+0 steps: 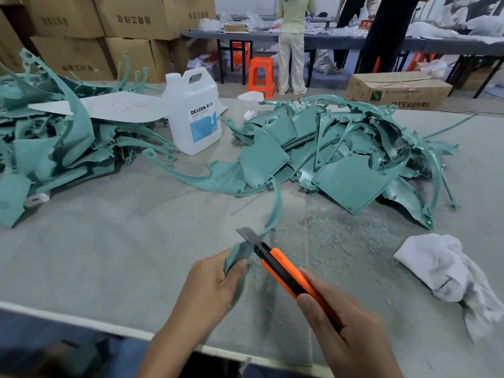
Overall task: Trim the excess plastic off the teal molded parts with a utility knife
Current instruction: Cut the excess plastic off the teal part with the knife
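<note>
Trimming flash off curved teal strip (276, 211), well in front of white jug (192, 113). Clamping strip's lower end in left hand (210, 285); gripping orange utility knife (283, 268) in right hand (346, 323), fingers curled round handle, blade (246, 235) against strip edge. Next probably needs steady stroke along edge, clear of left thumb.

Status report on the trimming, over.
Left hand grips curved teal strip. Right hand holds utility knife, blade against strip's edge. Nothing blocking.

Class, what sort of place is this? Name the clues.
Probably a factory finishing workshop: heaps of teal molded parts on the worktable, stacked cardboard cartons behind, and other workers at a second table.
</note>
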`<state>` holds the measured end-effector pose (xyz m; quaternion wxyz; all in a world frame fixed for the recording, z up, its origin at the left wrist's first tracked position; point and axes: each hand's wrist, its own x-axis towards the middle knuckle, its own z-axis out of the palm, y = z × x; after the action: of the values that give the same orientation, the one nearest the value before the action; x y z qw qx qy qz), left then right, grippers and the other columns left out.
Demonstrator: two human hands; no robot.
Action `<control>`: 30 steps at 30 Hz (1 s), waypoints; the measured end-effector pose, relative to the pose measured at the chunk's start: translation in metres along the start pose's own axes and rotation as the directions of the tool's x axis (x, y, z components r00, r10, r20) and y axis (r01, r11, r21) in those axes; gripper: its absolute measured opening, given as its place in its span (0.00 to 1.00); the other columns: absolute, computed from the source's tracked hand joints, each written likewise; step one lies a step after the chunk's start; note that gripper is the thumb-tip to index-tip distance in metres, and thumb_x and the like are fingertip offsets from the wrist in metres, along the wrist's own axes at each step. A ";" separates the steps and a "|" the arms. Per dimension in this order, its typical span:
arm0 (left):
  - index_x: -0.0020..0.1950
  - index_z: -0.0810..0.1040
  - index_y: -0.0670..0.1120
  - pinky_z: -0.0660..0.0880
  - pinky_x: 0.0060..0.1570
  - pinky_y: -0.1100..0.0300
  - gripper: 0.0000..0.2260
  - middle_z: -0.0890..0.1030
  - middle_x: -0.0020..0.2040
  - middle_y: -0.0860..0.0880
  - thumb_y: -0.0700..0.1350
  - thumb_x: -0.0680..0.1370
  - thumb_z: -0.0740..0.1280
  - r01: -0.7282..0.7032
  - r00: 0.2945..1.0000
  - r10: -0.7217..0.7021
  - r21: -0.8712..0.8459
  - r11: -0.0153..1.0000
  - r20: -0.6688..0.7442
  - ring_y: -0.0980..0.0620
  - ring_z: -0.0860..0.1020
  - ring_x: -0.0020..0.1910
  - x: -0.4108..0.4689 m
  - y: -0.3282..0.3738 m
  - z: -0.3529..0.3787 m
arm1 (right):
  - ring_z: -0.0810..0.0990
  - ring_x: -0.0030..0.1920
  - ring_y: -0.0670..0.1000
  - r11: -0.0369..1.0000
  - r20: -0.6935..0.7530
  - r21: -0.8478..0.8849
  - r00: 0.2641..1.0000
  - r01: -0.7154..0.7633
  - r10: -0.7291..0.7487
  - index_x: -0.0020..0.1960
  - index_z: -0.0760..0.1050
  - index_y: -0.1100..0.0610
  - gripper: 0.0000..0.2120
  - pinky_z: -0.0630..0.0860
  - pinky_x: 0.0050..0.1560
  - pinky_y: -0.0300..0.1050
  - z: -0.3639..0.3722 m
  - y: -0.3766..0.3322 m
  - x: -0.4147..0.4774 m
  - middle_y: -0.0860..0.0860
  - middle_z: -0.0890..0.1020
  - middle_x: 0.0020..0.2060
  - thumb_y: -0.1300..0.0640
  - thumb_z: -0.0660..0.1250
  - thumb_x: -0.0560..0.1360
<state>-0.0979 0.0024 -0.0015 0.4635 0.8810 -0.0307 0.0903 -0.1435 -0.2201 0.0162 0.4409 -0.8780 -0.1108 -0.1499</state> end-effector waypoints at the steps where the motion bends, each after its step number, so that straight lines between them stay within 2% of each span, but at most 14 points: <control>1: 0.36 0.70 0.56 0.61 0.28 0.66 0.13 0.66 0.25 0.58 0.56 0.80 0.64 -0.007 1.000 0.007 -0.003 1.000 -0.005 0.58 0.64 0.27 -0.001 0.002 -0.001 | 0.78 0.49 0.28 1.000 -0.002 -0.012 1.000 0.012 -0.012 0.66 0.73 0.35 0.20 0.68 0.48 0.20 -0.001 -0.001 0.001 0.26 0.78 0.52 0.42 0.67 0.74; 3: 0.37 0.73 0.59 0.61 0.28 0.67 0.11 0.68 0.26 0.59 0.55 0.79 0.64 -0.013 1.000 0.013 -0.013 1.000 -0.011 0.59 0.66 0.27 -0.005 0.009 -0.006 | 0.80 0.47 0.33 0.998 -0.025 -0.043 0.999 0.040 -0.042 0.69 0.71 0.39 0.22 0.69 0.47 0.21 -0.005 0.001 0.007 0.31 0.81 0.49 0.38 0.65 0.76; 5: 0.39 0.77 0.63 0.62 0.27 0.69 0.10 0.70 0.26 0.60 0.52 0.80 0.67 -0.020 1.000 0.019 -0.043 0.999 -0.011 0.61 0.67 0.26 -0.009 0.017 -0.015 | 0.80 0.45 0.35 0.996 -0.066 -0.074 0.996 0.047 -0.052 0.67 0.75 0.41 0.18 0.70 0.45 0.22 -0.012 0.011 0.018 0.32 0.82 0.45 0.39 0.66 0.79; 8: 0.45 0.81 0.55 0.67 0.31 0.65 0.08 0.75 0.30 0.58 0.58 0.76 0.67 0.016 0.998 -0.010 -0.113 0.993 0.055 0.62 0.69 0.30 -0.016 0.029 -0.036 | 0.77 0.34 0.36 0.998 -0.071 -0.054 0.997 0.012 -0.015 0.64 0.80 0.44 0.16 0.68 0.34 0.27 -0.024 0.028 0.040 0.34 0.80 0.37 0.42 0.66 0.78; 10: 0.52 0.84 0.56 0.75 0.39 0.63 0.11 0.85 0.40 0.52 0.58 0.74 0.70 0.070 0.988 -0.029 -0.280 0.957 0.151 0.60 0.77 0.38 -0.019 0.032 -0.054 | 0.75 0.29 0.40 0.999 -0.077 -0.040 0.997 0.006 -0.009 0.65 0.79 0.43 0.18 0.66 0.29 0.28 -0.033 0.039 0.056 0.36 0.80 0.37 0.43 0.65 0.77; 12: 0.58 0.84 0.53 0.79 0.47 0.55 0.16 0.86 0.48 0.42 0.57 0.72 0.73 0.110 0.966 -0.001 -0.407 0.907 0.259 0.53 0.82 0.46 -0.025 0.031 -0.071 | 0.75 0.26 0.42 0.997 -0.084 -0.078 0.996 -0.002 -0.004 0.68 0.74 0.40 0.20 0.66 0.26 0.29 -0.041 0.052 0.071 0.35 0.80 0.35 0.42 0.64 0.77; 15: 0.62 0.82 0.49 0.82 0.49 0.52 0.22 0.85 0.54 0.42 0.53 0.70 0.79 0.134 0.955 0.059 -0.601 0.788 0.291 0.45 0.84 0.53 -0.034 0.023 -0.084 | 0.75 0.28 0.42 0.961 -0.042 -0.266 0.997 -0.073 0.064 0.65 0.78 0.41 0.16 0.70 0.31 0.39 -0.049 0.076 0.094 0.39 0.78 0.30 0.44 0.63 0.79; 17: 0.62 0.82 0.48 0.81 0.49 0.52 0.25 0.85 0.55 0.41 0.53 0.67 0.81 0.153 0.967 0.033 -0.677 0.720 0.254 0.43 0.84 0.54 -0.036 0.019 -0.086 | 0.78 0.34 0.52 0.925 -0.010 -0.353 0.989 -0.139 0.145 0.65 0.80 0.45 0.15 0.74 0.37 0.48 -0.050 0.090 0.101 0.45 0.81 0.35 0.48 0.64 0.80; 19: 0.61 0.83 0.51 0.81 0.48 0.55 0.22 0.85 0.55 0.43 0.53 0.69 0.80 0.133 0.977 -0.002 -0.604 0.786 0.213 0.43 0.84 0.54 -0.032 0.022 -0.083 | 0.79 0.34 0.57 0.936 -0.069 -0.273 0.975 -0.222 0.211 0.62 0.81 0.47 0.13 0.77 0.40 0.53 -0.051 0.093 0.099 0.50 0.83 0.35 0.48 0.63 0.81; 21: 0.56 0.85 0.56 0.80 0.45 0.63 0.14 0.86 0.52 0.47 0.51 0.71 0.77 0.146 0.986 -0.080 -0.510 0.848 0.148 0.51 0.85 0.50 -0.025 0.026 -0.075 | 0.80 0.32 0.50 0.959 -0.121 -0.155 0.968 -0.236 0.219 0.61 0.79 0.42 0.11 0.78 0.39 0.52 -0.050 0.084 0.091 0.46 0.83 0.35 0.45 0.62 0.80; 24: 0.45 0.85 0.60 0.72 0.33 0.71 0.05 0.84 0.37 0.61 0.49 0.74 0.72 0.110 0.994 -0.113 -0.226 0.968 -0.001 0.64 0.77 0.32 -0.012 0.027 -0.061 | 0.79 0.30 0.45 0.985 -0.107 -0.050 0.981 -0.168 0.162 0.61 0.76 0.37 0.16 0.75 0.31 0.46 -0.043 0.054 0.071 0.42 0.82 0.36 0.37 0.59 0.78; 25: 0.43 0.84 0.56 0.68 0.28 0.69 0.04 0.78 0.30 0.62 0.48 0.76 0.71 0.090 0.996 -0.092 -0.101 0.991 -0.020 0.63 0.71 0.27 -0.009 0.027 -0.057 | 0.79 0.29 0.46 0.992 -0.077 -0.030 0.990 -0.125 0.122 0.63 0.75 0.36 0.17 0.75 0.30 0.46 -0.040 0.041 0.064 0.43 0.82 0.35 0.34 0.58 0.77; 27: 0.41 0.79 0.51 0.62 0.26 0.64 0.08 0.69 0.26 0.58 0.47 0.80 0.69 0.041 0.999 -0.041 0.108 0.993 -0.009 0.58 0.65 0.25 -0.003 0.026 -0.051 | 0.79 0.30 0.46 1.000 -0.001 -0.002 1.000 -0.031 0.031 0.66 0.73 0.33 0.17 0.74 0.30 0.40 -0.035 0.016 0.051 0.41 0.81 0.35 0.33 0.59 0.78; 30: 0.39 0.73 0.58 0.63 0.29 0.65 0.12 0.68 0.27 0.56 0.47 0.81 0.66 -0.088 0.996 0.088 0.270 0.959 0.013 0.55 0.66 0.27 0.003 0.034 -0.050 | 0.80 0.32 0.44 0.999 0.122 0.026 0.992 0.041 -0.044 0.66 0.73 0.33 0.19 0.72 0.32 0.32 -0.031 -0.013 0.037 0.38 0.81 0.37 0.34 0.60 0.76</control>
<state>-0.1059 0.0239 0.0540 0.3344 0.9337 -0.0576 0.1137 -0.1187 -0.2353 0.0574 0.4404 -0.8776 -0.1582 -0.1040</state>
